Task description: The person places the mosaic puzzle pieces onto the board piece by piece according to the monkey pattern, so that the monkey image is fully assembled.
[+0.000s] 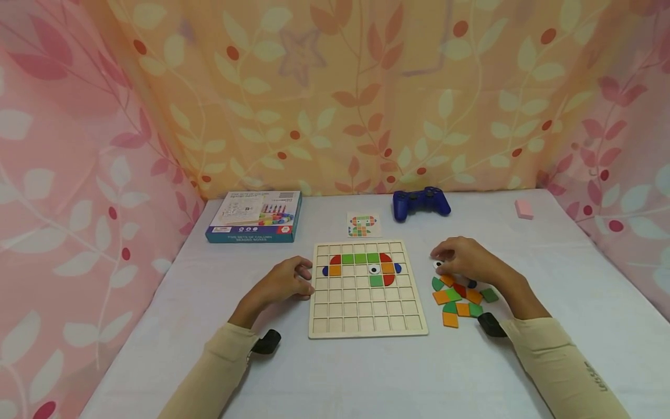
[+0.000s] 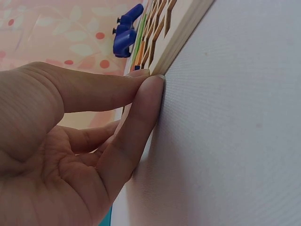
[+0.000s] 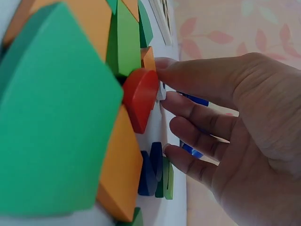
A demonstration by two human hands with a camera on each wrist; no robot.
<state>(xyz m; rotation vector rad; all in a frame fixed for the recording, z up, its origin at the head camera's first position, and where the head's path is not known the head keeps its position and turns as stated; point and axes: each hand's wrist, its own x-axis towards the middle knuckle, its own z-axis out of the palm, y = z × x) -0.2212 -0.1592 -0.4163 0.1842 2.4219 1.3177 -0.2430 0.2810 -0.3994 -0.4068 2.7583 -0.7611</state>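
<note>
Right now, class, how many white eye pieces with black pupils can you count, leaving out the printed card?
2. One eye piece sits toward the upper right of the gridded board; another white eye is at the right hand. More may be hidden.

Beige sleeves [image 1: 557, 358], apparently dark lettering [image 1: 595, 376].

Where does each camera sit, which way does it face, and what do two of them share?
Head: on the head, facing forward and down at the board and loose pieces; left hand, right hand and sleeves show.
Left wrist: on that wrist, facing past the left hand to the board's edge; picture tipped, table at right; only that hand shows.
Right wrist: on that wrist, facing across the pieces; only the right hand shows.
Shared: head and left wrist both show the controller.
</note>
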